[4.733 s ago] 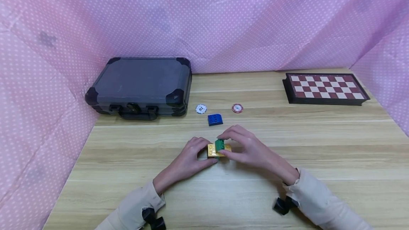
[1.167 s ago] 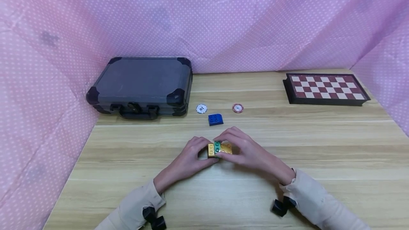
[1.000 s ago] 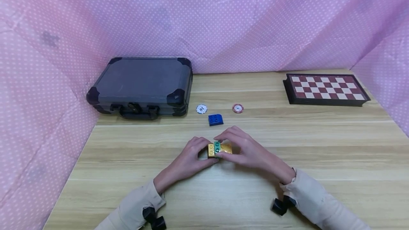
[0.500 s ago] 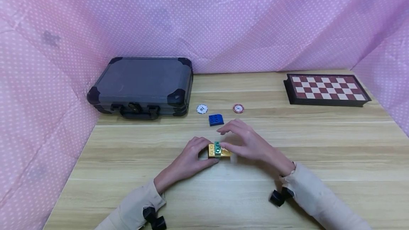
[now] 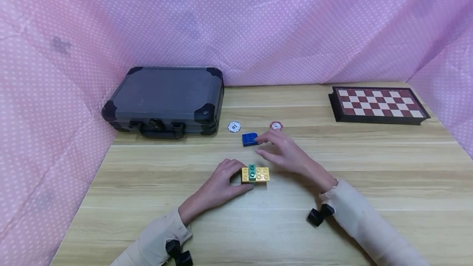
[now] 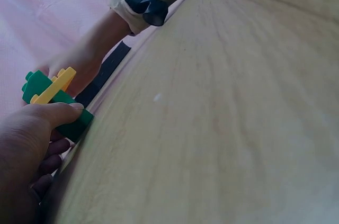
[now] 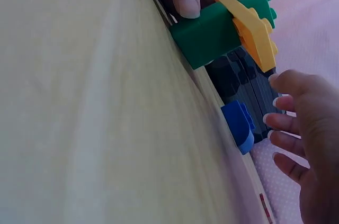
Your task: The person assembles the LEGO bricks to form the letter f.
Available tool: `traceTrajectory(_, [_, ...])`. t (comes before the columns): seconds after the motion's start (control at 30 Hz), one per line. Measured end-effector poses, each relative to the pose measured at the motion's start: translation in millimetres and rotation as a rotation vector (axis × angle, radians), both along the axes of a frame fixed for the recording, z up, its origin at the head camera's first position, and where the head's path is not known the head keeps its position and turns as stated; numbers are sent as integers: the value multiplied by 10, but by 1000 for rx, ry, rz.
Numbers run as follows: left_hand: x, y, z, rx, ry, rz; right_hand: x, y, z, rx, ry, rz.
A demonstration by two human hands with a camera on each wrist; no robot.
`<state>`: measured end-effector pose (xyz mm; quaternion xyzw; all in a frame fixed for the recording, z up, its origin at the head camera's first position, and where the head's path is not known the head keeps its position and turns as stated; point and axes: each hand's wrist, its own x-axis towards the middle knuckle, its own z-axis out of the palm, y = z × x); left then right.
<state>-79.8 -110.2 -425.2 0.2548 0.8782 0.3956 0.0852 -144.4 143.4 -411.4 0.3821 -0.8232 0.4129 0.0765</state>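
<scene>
Head view: The left hand (image 5: 218, 182) held the yellow and green block stack (image 5: 255, 174) on the tabletop (image 5: 369, 184). The right hand (image 5: 284, 153), its grip let go and fingers straight, was just right of the blue block (image 5: 249, 138), farther back.
Left wrist view: The left thumb (image 6: 55, 114) pressed on the stack (image 6: 50, 99).
Right wrist view: The right fingers (image 7: 288, 123) were loose, close to the blue block (image 7: 239, 124) but not touching.

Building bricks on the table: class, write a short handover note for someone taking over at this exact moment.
Left hand holds the stacked bricks on the table: yellow brick with green bricks above and below.
Right hand is open, fingers at the blue brick, not gripping it.
Done: green and yellow joined.
Left: probably pick up the blue brick and add it.
</scene>
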Motion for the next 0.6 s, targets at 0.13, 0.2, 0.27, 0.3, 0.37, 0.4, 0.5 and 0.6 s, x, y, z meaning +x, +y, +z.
traceTrajectory(0.13, [5, 5, 4, 4, -2, 4, -45, 0, -31, 21, -11, -26])
traceTrajectory(0.2, [5, 6, 2, 7, 2, 7, -66, -1, -40, 28, -16, -40])
traceTrajectory(0.27, [5, 5, 1, 4, 4, 8, -87, -4, -46, 33, -27, -51])
traceTrajectory(0.3, [5, 3, 0, 3, 3, 8, -94, -8, -45, 35, -34, -58])
traceTrajectory(0.37, [6, 3, 0, 3, 1, 10, -109, -13, -44, 42, -54, -72])
traceTrajectory(0.4, [6, 2, 1, 2, -1, 10, -115, -17, -44, 47, -66, -80])
traceTrajectory(0.5, [4, 3, 0, 0, 0, 8, -136, -32, -47, 62, -95, -97])
traceTrajectory(0.6, [4, 3, 6, -4, 0, 4, -163, -49, -64, 75, -96, -105])
